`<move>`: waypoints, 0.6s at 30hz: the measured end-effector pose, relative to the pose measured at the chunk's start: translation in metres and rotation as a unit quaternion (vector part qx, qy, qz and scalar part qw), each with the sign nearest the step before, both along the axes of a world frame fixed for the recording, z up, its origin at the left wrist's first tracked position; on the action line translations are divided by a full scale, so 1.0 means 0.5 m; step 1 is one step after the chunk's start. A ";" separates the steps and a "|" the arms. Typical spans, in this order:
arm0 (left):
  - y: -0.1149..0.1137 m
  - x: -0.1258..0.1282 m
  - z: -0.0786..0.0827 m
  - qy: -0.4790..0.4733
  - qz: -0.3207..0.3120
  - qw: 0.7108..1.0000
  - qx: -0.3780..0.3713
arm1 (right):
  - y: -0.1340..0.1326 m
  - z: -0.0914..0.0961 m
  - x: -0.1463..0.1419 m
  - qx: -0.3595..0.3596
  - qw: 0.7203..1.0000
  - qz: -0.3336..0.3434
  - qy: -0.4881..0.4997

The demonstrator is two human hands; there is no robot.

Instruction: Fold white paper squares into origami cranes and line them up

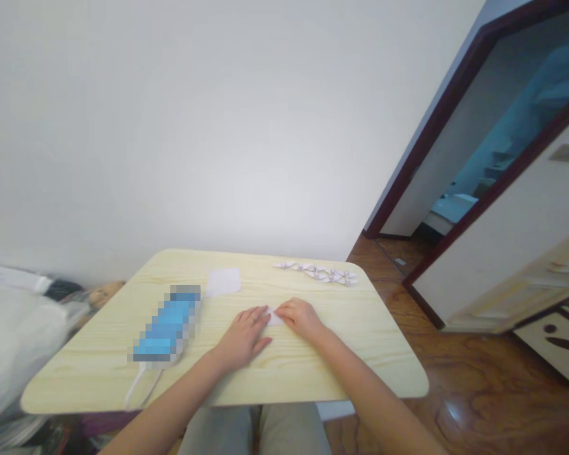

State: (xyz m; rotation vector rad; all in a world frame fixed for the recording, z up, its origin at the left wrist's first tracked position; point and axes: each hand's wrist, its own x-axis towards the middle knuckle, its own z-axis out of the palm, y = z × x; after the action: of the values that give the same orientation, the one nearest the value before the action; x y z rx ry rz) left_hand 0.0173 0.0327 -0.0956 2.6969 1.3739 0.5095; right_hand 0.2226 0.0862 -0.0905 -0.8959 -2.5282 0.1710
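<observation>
One small piece of folded white paper (275, 318) lies on the table between the two hands, its left end at the fingertips of the left hand (241, 338), whose fingers lie slightly spread, and its right end under the close-set fingers of the right hand (301, 318), though whether they pinch it cannot be told. Toward the top of the pale wood-grain table (284, 373) lie one loose white paper sheet (224, 282) and one strip of linked folded paper figures (315, 273), while one pixelated blue object (167, 324) with white cords (142, 388) lies left of the hands.
</observation>
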 end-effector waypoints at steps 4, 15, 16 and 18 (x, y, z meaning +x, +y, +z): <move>0.002 -0.001 0.005 0.022 -0.005 1.000 -0.004 | -0.001 0.003 0.004 0.032 0.999 0.002 -0.024; 0.001 0.002 -0.006 0.057 -0.007 0.998 -0.012 | -0.004 -0.002 0.010 0.040 0.998 -0.003 -0.042; 0.001 0.002 -0.003 0.055 -0.009 0.998 -0.008 | -0.003 -0.003 0.010 0.039 0.999 -0.004 -0.038; 0.001 0.003 0.005 0.048 -0.015 0.999 0.002 | -0.002 -0.005 0.010 0.045 0.998 -0.001 -0.041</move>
State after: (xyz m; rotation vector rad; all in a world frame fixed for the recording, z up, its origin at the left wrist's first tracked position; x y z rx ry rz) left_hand 0.0187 0.0330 -0.0930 2.7736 1.3543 0.3843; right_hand 0.2276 0.0854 -0.0931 -0.8871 -2.5881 0.0206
